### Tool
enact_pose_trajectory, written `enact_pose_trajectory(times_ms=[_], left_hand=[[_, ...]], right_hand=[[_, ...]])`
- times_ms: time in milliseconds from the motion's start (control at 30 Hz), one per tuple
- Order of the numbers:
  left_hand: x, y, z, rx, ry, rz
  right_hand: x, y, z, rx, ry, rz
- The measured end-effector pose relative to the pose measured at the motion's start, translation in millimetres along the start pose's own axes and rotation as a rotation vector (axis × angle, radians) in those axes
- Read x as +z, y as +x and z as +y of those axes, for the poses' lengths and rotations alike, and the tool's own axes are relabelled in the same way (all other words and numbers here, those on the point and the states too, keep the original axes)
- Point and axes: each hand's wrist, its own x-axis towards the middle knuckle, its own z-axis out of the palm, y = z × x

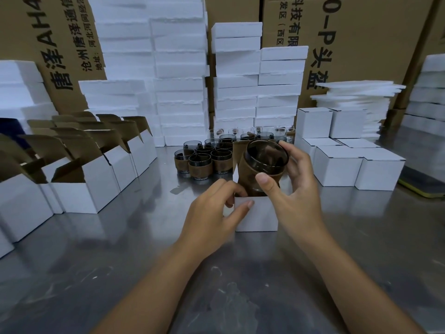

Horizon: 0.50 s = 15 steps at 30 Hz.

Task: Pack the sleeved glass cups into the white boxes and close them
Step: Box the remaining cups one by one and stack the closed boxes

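Note:
An open white box [258, 215] stands on the metal table in front of me, its brown lid flap [238, 150] raised behind. My right hand [291, 189] grips a dark glass cup with a brown sleeve [261, 165], tilted toward me, its base inside the box mouth. My left hand [216, 210] holds the box's near-left rim, thumb on the front wall. Several more sleeved cups [202, 157] stand grouped behind the box.
Rows of open white boxes [79, 179] fill the left side. Closed white boxes [356, 162] sit stacked at the right. Foam blocks [180, 80] and large cardboard cartons [361, 32] form a wall at the back. Bare steel table [120, 273] lies near me.

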Motion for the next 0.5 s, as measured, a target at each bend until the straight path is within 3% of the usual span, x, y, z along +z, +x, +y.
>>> enact_pose_trajectory(times_ms=[233, 500], left_hand=[[1.2, -0.4, -0.4, 0.020, 0.008, 0.007], [0.7, -0.4, -2.2, 0.045, 0.011, 0.023]], right_hand=[[-0.6, 1.6, 3.2, -0.029, -0.002, -0.008], [-0.2, -1.5, 5.9, -0.186, -0.248, -0.111]])
